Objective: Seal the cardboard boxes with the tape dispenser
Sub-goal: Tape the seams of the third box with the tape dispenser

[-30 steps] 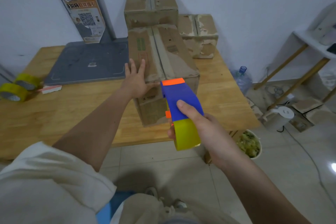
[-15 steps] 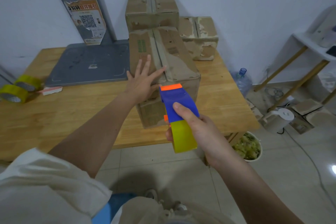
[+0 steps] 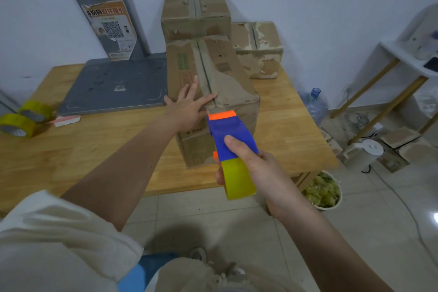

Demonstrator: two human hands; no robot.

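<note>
A long cardboard box lies on the wooden table, its top seam running away from me. My left hand presses flat on the near left flap, fingers spread, the thumb reaching the seam. My right hand grips a tape dispenser with a blue body, orange front edge and a yellow tape roll. The orange edge sits at the box's near top edge, on the seam. Two more cardboard boxes stand behind, against the wall.
A grey flat board lies left of the box. Two yellow tape rolls sit at the table's left edge. On the floor to the right are a water bottle, a bowl of green stuff, a white kettle and a shelf.
My left hand has slid toward the seam and spread its fingers on the flap. The dispenser's orange edge has stayed at the box's near top edge.
</note>
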